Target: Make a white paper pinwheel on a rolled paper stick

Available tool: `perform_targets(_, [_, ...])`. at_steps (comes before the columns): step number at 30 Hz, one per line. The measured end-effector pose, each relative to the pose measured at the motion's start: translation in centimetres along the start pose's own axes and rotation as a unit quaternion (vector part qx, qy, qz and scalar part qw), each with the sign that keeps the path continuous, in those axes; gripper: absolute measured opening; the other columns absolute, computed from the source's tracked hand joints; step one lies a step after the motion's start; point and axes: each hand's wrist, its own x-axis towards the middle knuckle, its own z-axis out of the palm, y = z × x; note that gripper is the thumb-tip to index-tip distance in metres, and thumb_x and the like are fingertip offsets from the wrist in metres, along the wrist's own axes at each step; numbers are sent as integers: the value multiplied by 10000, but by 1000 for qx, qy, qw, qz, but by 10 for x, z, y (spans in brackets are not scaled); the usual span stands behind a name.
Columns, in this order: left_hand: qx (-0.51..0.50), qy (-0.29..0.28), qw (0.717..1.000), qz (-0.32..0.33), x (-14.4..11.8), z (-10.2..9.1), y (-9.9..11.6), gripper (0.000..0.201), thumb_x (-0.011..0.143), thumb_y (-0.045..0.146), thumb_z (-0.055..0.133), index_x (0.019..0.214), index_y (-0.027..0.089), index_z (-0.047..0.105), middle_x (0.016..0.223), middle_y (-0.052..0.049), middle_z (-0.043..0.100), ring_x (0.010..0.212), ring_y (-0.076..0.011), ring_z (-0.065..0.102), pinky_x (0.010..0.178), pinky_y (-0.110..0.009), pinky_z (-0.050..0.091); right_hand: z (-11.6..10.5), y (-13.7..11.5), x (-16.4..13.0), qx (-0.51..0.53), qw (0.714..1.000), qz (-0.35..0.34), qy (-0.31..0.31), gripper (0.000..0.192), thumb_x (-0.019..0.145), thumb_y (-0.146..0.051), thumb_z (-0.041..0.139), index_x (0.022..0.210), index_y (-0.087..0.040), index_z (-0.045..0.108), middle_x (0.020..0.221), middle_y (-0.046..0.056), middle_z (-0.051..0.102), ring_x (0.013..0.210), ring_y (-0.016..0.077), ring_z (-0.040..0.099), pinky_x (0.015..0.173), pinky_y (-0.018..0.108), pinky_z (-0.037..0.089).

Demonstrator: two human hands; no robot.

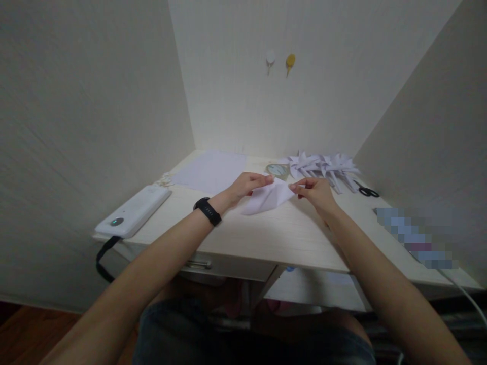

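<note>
Between my hands is a folded piece of white paper [268, 198], tilted just above the desk. My left hand [249, 185], with a black watch on the wrist, pinches its upper left part. At the right corner of the paper, my right hand [310, 190] grips the edge between thumb and fingers. Behind the paper lies a roll of clear tape [277, 170]. Several folded paper pinwheels [323, 165] are piled at the back right. Black-handled scissors [368, 191] rest beside that pile.
Flat white paper sheets [213, 170] lie at the back left of the desk [236, 238]. A white power bank [133, 210] with a black strap sits at the left edge. A blurred-out device [414, 238] with a cable is at the right. Walls enclose the desk.
</note>
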Motion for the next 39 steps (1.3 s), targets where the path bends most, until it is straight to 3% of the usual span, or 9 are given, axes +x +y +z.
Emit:
perform_targets(4, [37, -12, 998, 55, 0, 4, 6, 606, 668, 580, 778, 1095, 154, 720, 1138, -126, 688, 976, -230, 602, 815, -352, 436, 3, 4, 0, -74, 996, -7, 42, 311, 647, -452, 779, 693, -147, 739, 541, 24, 631, 477, 135, 506, 475, 277, 353])
perform_targets(7, [122, 40, 987, 94, 1, 10, 8, 515, 633, 445, 841, 1029, 136, 727, 1123, -130, 685, 1005, -221, 603, 881, -348, 437, 7, 7, 1, -79, 995, -12, 51, 308, 660, -459, 773, 694, -155, 736, 562, 30, 646, 499, 147, 525, 493, 284, 388])
perform_targets(10, [167, 96, 975, 106, 3, 11, 5, 300, 719, 380, 784, 894, 140, 742, 970, -100, 712, 876, -189, 617, 813, -323, 458, 8, 6, 1, -9, 999, -2, 46, 304, 616, -450, 816, 678, -165, 730, 570, 29, 654, 518, 151, 553, 531, 297, 458])
perform_targets(14, [105, 138, 980, 100, 6, 5, -2, 202, 777, 340, 728, 835, 147, 744, 886, -86, 731, 800, -173, 621, 759, -302, 465, 5, -2, 1, 134, 990, 17, 34, 318, 520, -423, 889, 652, -186, 723, 612, 18, 677, 578, 153, 606, 630, 329, 560])
perform_targets(19, [33, 125, 987, 91, 5, 0, -2, 247, 725, 320, 773, 897, 145, 750, 911, -77, 722, 791, -152, 606, 742, -282, 457, -3, -10, -1, 234, 971, 39, -1, 291, 494, -338, 924, 646, -191, 725, 690, 13, 713, 655, 152, 650, 749, 348, 608])
perform_targets(23, [-1, 133, 987, 88, 4, -1, 0, 353, 676, 260, 807, 1002, 146, 733, 889, -56, 688, 757, -131, 581, 676, -251, 443, -7, -7, 0, 261, 964, 47, -19, 279, 504, -310, 931, 651, -195, 725, 707, 8, 724, 672, 153, 674, 757, 330, 626])
perform_targets(26, [-22, 142, 987, 66, 5, -3, -2, 442, 646, 234, 827, 1061, 138, 712, 807, -30, 653, 696, -114, 564, 611, -229, 416, -11, -4, 0, 252, 964, 73, -46, 299, 532, -358, 929, 656, -183, 720, 667, 24, 720, 615, 153, 687, 664, 291, 634])
perform_targets(32, [-108, 85, 990, 16, 7, -10, -2, 427, 652, 206, 833, 1050, 125, 699, 831, -52, 682, 681, -108, 597, 604, -234, 437, -23, -3, 0, 209, 962, 107, -142, 355, 506, -363, 941, 697, -137, 745, 650, 88, 738, 583, 183, 715, 608, 264, 625])
perform_targets(39, [-132, 116, 984, -41, 3, -5, 5, 247, 683, 156, 809, 898, 94, 704, 837, -76, 700, 704, -121, 632, 686, -277, 515, -18, 10, 6, 216, 971, 81, -64, 324, 550, -357, 925, 684, -154, 709, 639, 46, 712, 566, 154, 694, 585, 238, 619])
